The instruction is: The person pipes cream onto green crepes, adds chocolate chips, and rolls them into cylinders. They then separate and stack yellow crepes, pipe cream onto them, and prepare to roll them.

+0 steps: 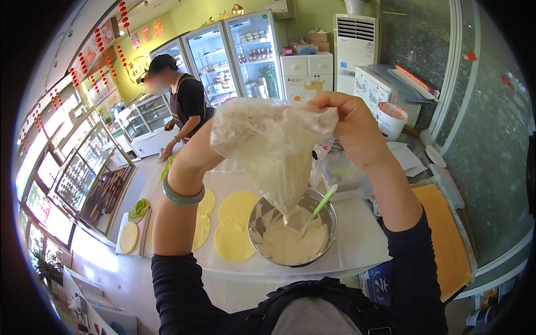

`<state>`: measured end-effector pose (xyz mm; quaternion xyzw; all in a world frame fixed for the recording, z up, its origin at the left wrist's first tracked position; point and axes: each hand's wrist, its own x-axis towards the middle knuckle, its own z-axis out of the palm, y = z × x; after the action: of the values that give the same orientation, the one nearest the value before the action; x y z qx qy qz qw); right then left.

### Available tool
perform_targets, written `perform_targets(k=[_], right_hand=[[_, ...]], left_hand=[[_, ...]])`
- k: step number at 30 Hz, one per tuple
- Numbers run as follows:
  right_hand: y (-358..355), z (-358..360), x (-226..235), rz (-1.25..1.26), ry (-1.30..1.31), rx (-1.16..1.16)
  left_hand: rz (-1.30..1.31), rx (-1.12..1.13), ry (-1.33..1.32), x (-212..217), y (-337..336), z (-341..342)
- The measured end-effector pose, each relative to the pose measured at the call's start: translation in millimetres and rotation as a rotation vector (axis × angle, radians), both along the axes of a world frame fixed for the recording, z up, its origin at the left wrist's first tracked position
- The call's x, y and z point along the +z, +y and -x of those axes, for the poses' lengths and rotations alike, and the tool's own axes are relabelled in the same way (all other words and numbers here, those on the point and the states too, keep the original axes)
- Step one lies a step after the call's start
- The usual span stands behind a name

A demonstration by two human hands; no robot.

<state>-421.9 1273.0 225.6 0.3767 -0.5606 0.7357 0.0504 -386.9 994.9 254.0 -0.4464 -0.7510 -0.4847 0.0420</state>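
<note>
A clear plastic piping bag (279,167), partly filled with pale cream, hangs tip down in front of me. My right hand (346,117) is closed on the right edge of its wide upper rim. At the left side, the folded cuff covers the fingers of my left hand (205,146), which supports the bag. Below the tip stands a steel mixing bowl (333,234) of pale cream, with more smeared on its inner wall. A green-handled spoon or spatula (324,202) leans inside the bowl. Whether the tip touches the cream is unclear.
Round yellow crepe-like sheets (234,243) lie on the table left of the bowl. Farther left is a pale disc (129,238) beside green leaves (139,210). An orange-brown sheet (441,240) and a white bucket (392,121) are at right. A co-worker (187,103) stands across the table.
</note>
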Motion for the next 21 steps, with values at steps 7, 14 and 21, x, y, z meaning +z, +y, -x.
perform_targets(k=[7,14,21], right_hand=[[-30,4,17,-0.308,0.234,-0.001],[-17,14,-29,0.072,-0.100,0.199],[-32,7,-41,-0.594,0.002,0.088]], left_hand=[[-0.072,-0.126,-0.419,-15,30,6],[0.156,0.047,-0.060,-21,14,10],[-0.041,0.129,-0.432,-38,26,12]])
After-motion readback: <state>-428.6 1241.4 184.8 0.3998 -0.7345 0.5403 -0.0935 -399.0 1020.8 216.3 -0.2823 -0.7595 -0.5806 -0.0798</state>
